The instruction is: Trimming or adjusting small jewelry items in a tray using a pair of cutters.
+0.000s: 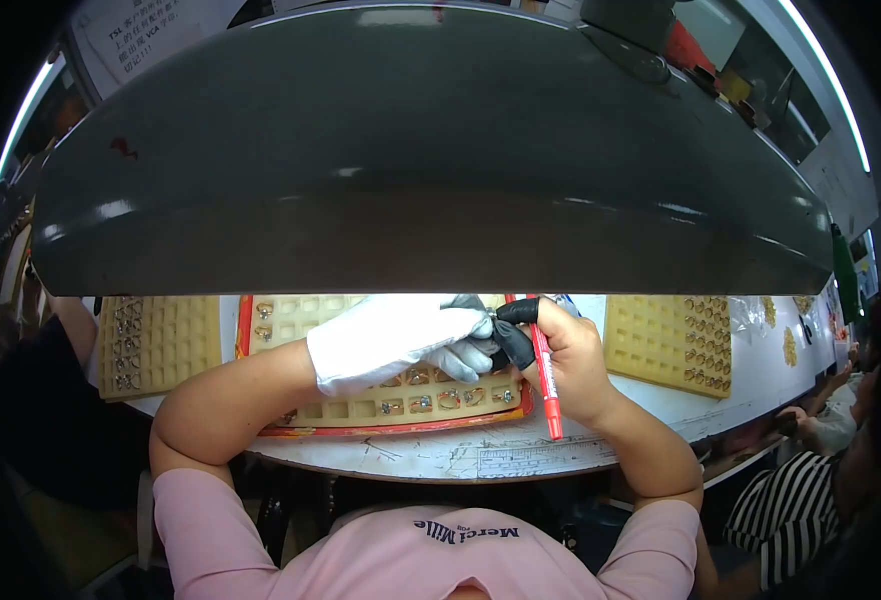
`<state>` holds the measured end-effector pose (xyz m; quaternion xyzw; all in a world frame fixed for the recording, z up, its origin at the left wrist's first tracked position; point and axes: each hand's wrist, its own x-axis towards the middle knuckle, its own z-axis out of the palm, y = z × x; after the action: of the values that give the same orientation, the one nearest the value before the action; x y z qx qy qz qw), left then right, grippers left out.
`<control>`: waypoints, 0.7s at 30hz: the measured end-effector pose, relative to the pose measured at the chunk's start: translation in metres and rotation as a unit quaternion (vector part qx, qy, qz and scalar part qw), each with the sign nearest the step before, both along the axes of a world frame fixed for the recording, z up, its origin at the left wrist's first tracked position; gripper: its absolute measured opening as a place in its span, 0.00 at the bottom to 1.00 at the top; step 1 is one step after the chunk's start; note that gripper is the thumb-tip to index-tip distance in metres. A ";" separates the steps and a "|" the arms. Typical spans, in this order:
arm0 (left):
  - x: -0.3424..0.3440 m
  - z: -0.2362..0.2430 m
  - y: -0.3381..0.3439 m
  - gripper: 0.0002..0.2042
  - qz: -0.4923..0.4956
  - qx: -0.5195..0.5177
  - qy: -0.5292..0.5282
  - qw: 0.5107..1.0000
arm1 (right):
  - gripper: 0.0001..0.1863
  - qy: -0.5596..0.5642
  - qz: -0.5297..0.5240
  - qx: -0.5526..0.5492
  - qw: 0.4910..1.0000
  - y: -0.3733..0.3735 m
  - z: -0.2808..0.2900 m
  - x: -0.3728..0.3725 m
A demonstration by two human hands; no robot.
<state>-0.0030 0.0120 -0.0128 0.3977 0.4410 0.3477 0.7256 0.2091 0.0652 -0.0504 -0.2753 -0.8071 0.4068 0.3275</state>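
My left hand (pixel 410 337), in a white glove with grey fingertips, is closed in a pinch above the middle tray. What it pinches is too small and covered to make out. Black finger covers sit on the thumb and a finger of my right hand (pixel 578 368), whose fingertips meet those of the left. A red marker pen (pixel 547 385) is held in this right hand, its capped end pointing down toward me. Beneath both hands lies a cream slotted tray (pixel 335 411) with a red-orange rim. Several rings (pixel 448 399) with stones stand in its near slots.
A large dark grey hood (pixel 430 150) spans the space over the table. Slotted trays holding rings flank me at left (pixel 182 340) and right (pixel 645 345). Small golden pieces (pixel 789 347) lie farther right. Other people sit at both sides; a striped garment (pixel 785 510) shows at right.
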 end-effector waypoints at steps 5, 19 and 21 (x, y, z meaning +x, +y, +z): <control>0.001 -0.003 -0.003 0.17 -0.024 0.051 0.014 0.998 | 0.10 0.036 -0.033 0.150 0.988 0.000 0.006 -0.008; -0.008 -0.006 -0.004 0.16 -0.009 0.094 0.099 0.991 | 0.11 0.014 -0.008 -0.071 0.997 -0.007 0.014 -0.006; -0.009 -0.006 -0.004 0.18 -0.003 0.068 0.112 0.991 | 0.11 0.027 0.006 -0.113 0.993 -0.008 0.016 -0.006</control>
<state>-0.0117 0.0076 -0.0185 0.4837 0.4940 0.3280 0.6437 0.2033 0.0577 -0.0348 -0.2949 -0.7485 0.5045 0.3135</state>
